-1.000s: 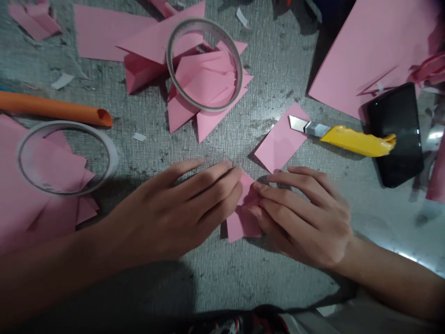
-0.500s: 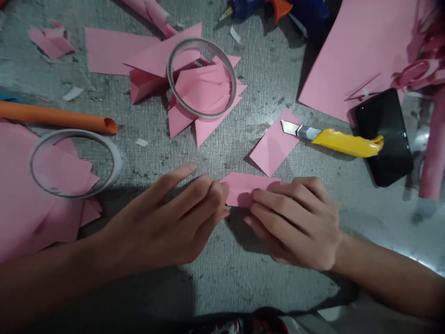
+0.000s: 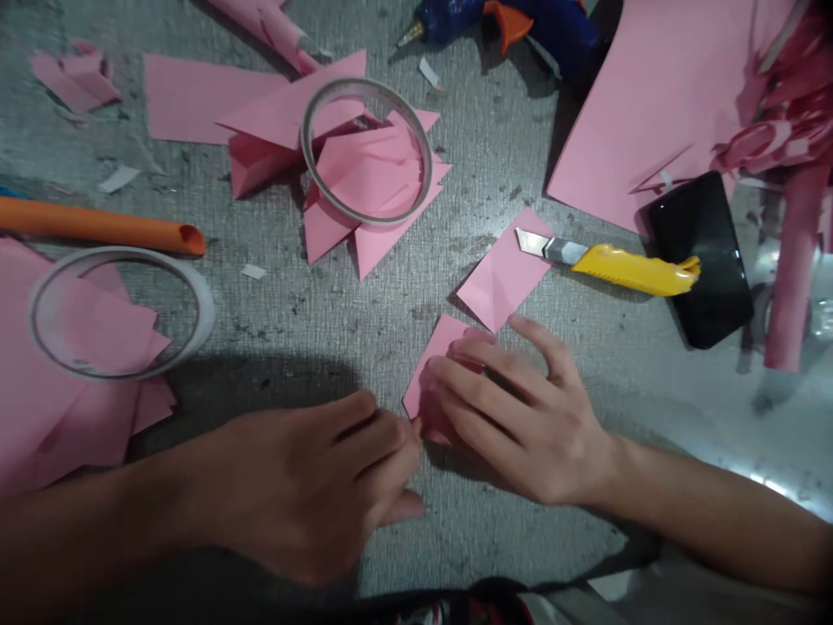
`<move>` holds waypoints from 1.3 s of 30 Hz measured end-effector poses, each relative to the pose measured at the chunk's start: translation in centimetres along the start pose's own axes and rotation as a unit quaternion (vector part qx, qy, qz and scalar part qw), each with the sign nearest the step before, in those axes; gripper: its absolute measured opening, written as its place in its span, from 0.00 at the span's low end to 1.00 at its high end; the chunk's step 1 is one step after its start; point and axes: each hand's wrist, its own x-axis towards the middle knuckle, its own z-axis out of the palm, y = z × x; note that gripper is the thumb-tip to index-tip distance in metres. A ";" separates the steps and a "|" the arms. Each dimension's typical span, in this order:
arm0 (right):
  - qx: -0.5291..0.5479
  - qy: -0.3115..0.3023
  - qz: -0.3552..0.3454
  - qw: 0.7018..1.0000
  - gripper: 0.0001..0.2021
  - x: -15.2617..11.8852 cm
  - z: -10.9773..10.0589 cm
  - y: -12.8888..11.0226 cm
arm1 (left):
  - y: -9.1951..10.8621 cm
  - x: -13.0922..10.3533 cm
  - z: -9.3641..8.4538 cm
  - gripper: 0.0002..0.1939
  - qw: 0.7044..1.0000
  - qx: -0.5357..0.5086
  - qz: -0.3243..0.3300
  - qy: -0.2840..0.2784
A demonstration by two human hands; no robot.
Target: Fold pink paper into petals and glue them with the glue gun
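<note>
A small folded pink paper lies tilted on the table between my hands. My right hand grips it, with the fingers over its right part and the thumb hidden. My left hand is curled at the paper's lower left corner, its fingertips touching the edge there. Just above the paper is a second pink rectangle with a crease, and the blade of a yellow cutter rests on it.
A tape ring lies on folded pink pieces; another ring is at the left, below an orange tube. A black phone, a large pink sheet and a blue glue gun lie farther off.
The folded paper has turned from level to steeply tilted. My left hand has moved down, and my right hand has shifted left over the paper. The whole view has slid slightly.
</note>
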 end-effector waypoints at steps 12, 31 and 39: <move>0.080 -0.009 -0.042 0.996 0.11 0.4 0.2 0.5 | -2.1 0.0 -1.1 0.08 0.969 0.125 -0.207 0.045; 0.089 -0.024 -0.031 0.995 0.07 0.1 0.3 0.5 | -1.9 0.1 -0.5 0.11 0.978 0.078 -0.190 0.039; 0.105 -0.019 -0.026 0.994 0.08 0.2 0.4 0.7 | -2.3 0.1 -0.3 0.12 0.989 0.051 -0.141 0.011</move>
